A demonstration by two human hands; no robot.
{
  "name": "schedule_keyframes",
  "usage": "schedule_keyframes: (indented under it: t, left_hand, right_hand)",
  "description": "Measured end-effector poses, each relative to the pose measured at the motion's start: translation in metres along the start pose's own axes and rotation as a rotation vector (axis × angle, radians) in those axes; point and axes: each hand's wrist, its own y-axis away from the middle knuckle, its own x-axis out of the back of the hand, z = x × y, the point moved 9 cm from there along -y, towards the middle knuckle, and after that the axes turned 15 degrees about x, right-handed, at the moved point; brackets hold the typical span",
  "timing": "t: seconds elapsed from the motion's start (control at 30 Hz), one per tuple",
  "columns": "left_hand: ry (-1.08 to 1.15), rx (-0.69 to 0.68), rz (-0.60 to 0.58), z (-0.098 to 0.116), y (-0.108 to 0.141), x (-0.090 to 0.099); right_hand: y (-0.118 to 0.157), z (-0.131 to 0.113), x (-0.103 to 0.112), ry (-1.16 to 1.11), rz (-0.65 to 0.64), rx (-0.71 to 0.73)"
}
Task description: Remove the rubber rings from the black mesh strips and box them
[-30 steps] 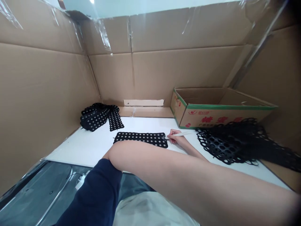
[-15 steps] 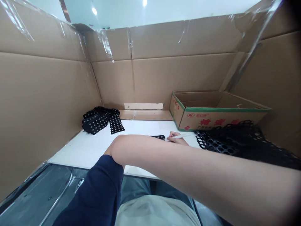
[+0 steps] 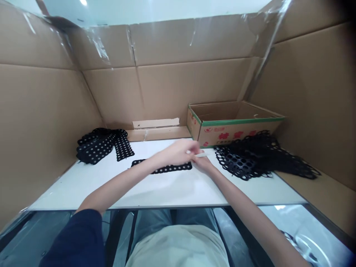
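Note:
My left hand (image 3: 178, 152) lies across the far part of a black perforated strip (image 3: 164, 167) on the white board (image 3: 167, 194), and my forearm hides the strip's middle. My right hand (image 3: 204, 164) sits just beyond the strip's right end, holding a slim white pen (image 3: 200, 154). The two hands meet around the pen, and my left fingers partly cover it. Whether my left hand grips the pen is hard to tell.
A pile of black perforated strips (image 3: 97, 146) lies at the board's far left, with a single strip (image 3: 124, 149) beside it. A black plastic mesh (image 3: 244, 159) lies at the right, before an open cardboard box (image 3: 233, 124). Cardboard walls surround the board.
My left arm has moved off the camera and its hand now reaches over the strip to my right hand. The view has lifted and shifted, showing more of the board and my lap.

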Motion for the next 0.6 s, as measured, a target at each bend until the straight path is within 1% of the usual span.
schedule_keyframes:
  t: [0.07,0.13,0.17,0.2,0.23,0.27,0.3,0.33,0.4,0.5,0.6]
  left_hand:
    - [-0.159,0.326,0.061,-0.064,0.002,0.016]
    - [-0.350,0.682,0.084,-0.135,0.016,0.020]
    - [-0.419,0.846,0.091,-0.166,0.027,0.019]
    - [-0.446,0.973,0.081,-0.190,0.038,0.015]
    - [-0.438,1.046,0.062,-0.207,0.046,0.009]
    - [-0.411,1.082,0.036,-0.219,0.053,0.001]
    - [-0.386,1.094,0.044,-0.226,0.058,-0.004]
    - [-0.360,1.075,0.078,-0.228,0.060,-0.007]
    - [-0.267,0.991,0.151,-0.227,0.063,-0.011]
    - [0.000,0.886,0.261,-0.231,0.064,-0.019]
    - [0.337,0.862,0.376,-0.246,0.066,-0.026]
  right_hand:
    - [-0.001,0.007,0.014,0.049,0.031,-0.015]
    - [0.000,0.015,0.034,0.121,0.149,-0.048]
    - [0.000,0.019,0.043,0.136,0.208,-0.071]
    - [0.001,0.022,0.050,0.124,0.260,-0.097]
    - [0.002,0.026,0.055,0.090,0.300,-0.127]
    - [0.003,0.029,0.058,0.038,0.337,-0.161]
    - [0.004,0.033,0.059,-0.021,0.367,-0.200]
    - [0.005,0.036,0.060,-0.074,0.390,-0.242]
    - [0.009,0.042,0.061,-0.135,0.435,-0.334]
    - [0.017,0.051,0.070,-0.142,0.533,-0.441]
    - [0.022,0.056,0.079,-0.121,0.628,-0.451]
